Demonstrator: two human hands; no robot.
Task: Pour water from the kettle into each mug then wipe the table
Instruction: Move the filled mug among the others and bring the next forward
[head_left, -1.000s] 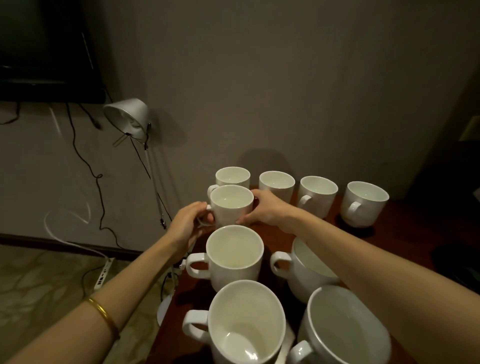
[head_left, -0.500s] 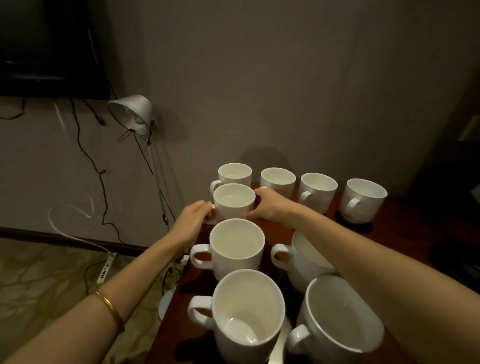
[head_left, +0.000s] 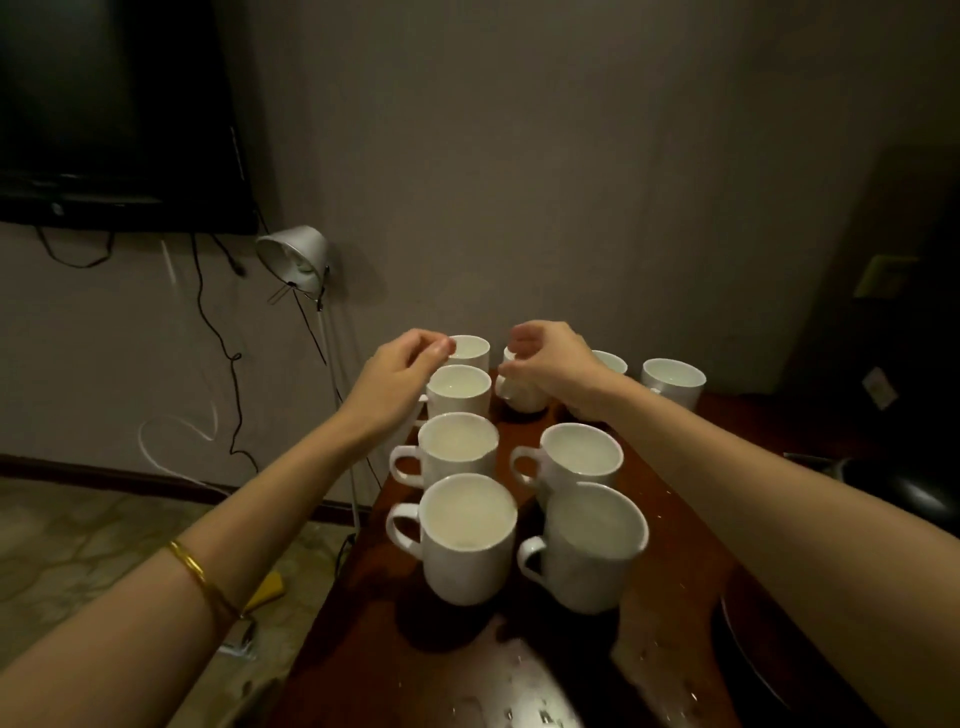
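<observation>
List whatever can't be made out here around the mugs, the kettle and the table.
1. Kettle: not in the head view, so its place is unknown.
2. Water levels in the white ceramic mugs: dim light and blur hide them.
3. Back-row mug: mostly covered by the right hand.
4. Dark wooden table: cut off by the bottom edge.
5. Left hand: contact with any mug unclear.

Eight white mugs (head_left: 470, 538) stand on one dark wooden table (head_left: 395, 670), two bare hands (head_left: 397, 371) hover over them, and one silver lamp (head_left: 296, 254) stands beside.
</observation>
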